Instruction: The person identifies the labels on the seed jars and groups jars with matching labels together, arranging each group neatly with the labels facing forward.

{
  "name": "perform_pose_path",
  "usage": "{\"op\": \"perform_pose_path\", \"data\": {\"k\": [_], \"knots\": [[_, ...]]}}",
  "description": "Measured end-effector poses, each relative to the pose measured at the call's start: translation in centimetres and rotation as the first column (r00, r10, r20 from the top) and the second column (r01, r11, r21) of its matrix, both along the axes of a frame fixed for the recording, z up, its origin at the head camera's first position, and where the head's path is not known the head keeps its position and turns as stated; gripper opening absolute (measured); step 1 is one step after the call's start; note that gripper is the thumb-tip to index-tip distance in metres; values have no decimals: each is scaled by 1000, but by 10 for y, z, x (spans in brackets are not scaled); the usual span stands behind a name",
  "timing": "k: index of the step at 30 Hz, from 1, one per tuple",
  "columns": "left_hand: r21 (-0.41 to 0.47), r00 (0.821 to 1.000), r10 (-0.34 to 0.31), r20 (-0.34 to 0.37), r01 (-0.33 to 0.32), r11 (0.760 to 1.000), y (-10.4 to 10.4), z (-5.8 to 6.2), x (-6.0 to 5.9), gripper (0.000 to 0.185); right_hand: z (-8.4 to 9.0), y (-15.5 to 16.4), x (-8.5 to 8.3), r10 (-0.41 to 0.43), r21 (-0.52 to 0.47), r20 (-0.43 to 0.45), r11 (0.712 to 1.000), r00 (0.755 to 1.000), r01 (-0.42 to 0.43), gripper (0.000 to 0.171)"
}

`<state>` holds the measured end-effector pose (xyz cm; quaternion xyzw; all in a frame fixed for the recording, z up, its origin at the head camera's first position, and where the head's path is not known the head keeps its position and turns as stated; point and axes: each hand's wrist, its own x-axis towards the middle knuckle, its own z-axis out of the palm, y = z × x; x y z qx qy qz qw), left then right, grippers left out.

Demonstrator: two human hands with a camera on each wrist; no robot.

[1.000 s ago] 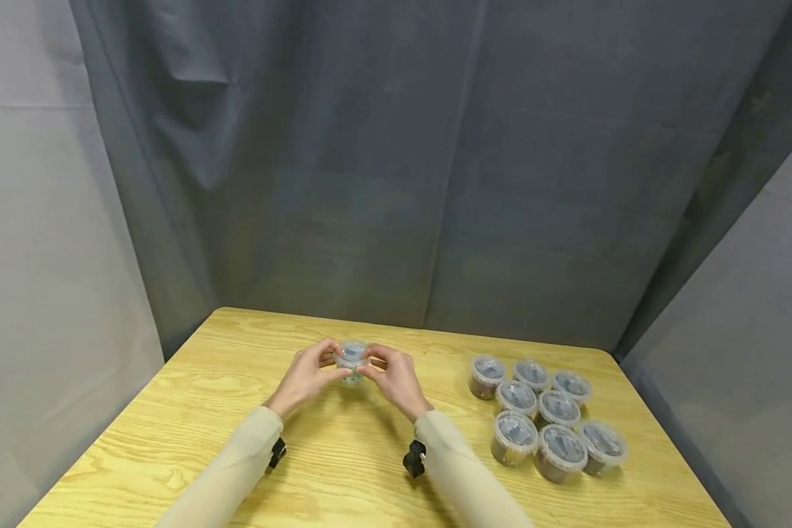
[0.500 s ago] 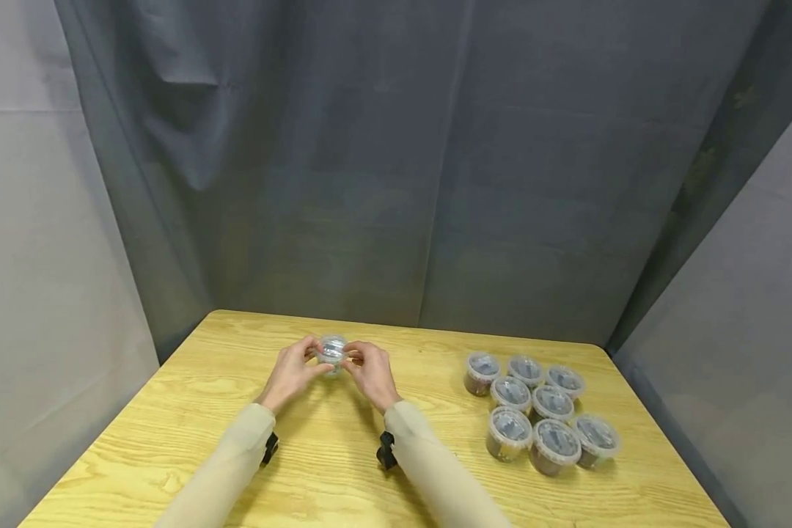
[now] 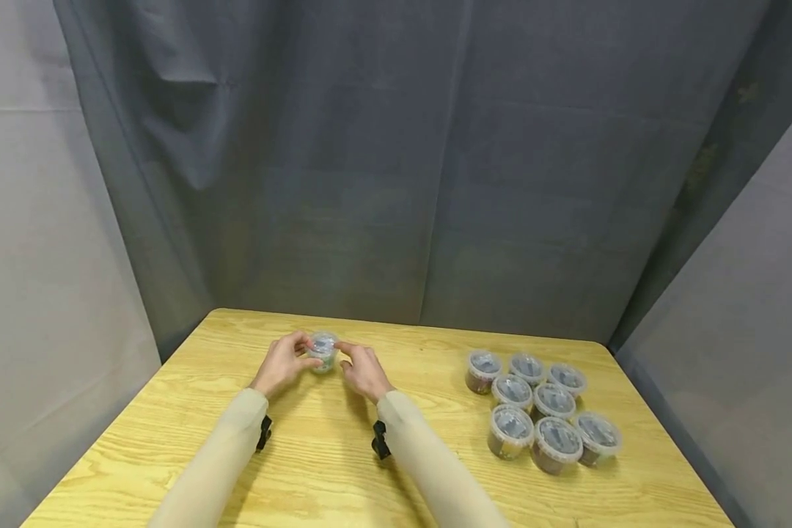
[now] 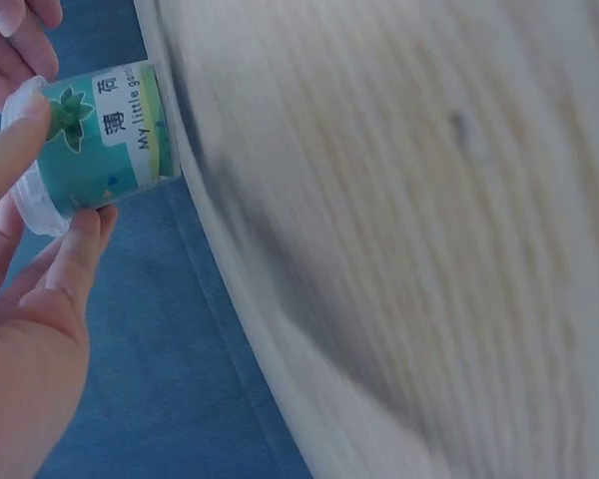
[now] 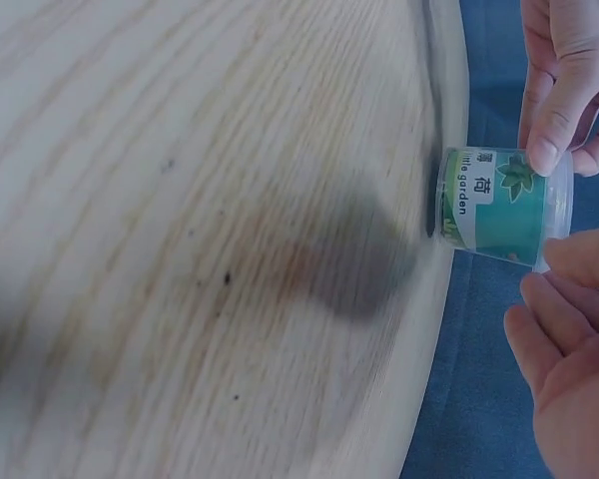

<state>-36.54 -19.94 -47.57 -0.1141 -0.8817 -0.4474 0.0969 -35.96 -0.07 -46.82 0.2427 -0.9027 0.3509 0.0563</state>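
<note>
On table: left hand fingers pinch green-labelled cup; right hand fingers loose beside

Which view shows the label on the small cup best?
Right wrist: the small cup shows its green label sharply, with a leaf print and lettering, and the left hand holds its rim. The left wrist view shows the label too, partly behind a finger. The head view shows only the clear lid, tiny.
</note>
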Motion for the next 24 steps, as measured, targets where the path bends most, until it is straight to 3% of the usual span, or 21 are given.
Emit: {"op": "perform_pose_path", "data": {"k": [11,17,24], "knots": [[-43,998,59,-1,-59,997,0,-5,-10,30,2,-5,-6,25,40,84,999,996,-28,49],[-38,1000,28,-10,-29,999,1,-5,-15,31,1,-5,-8,8,73,90,997,996,-15,56],[-32,999,-2,45,3,999,-3,-2,-17,30,6,-4,-9,38,92,137,994,990,-51,56]]}}
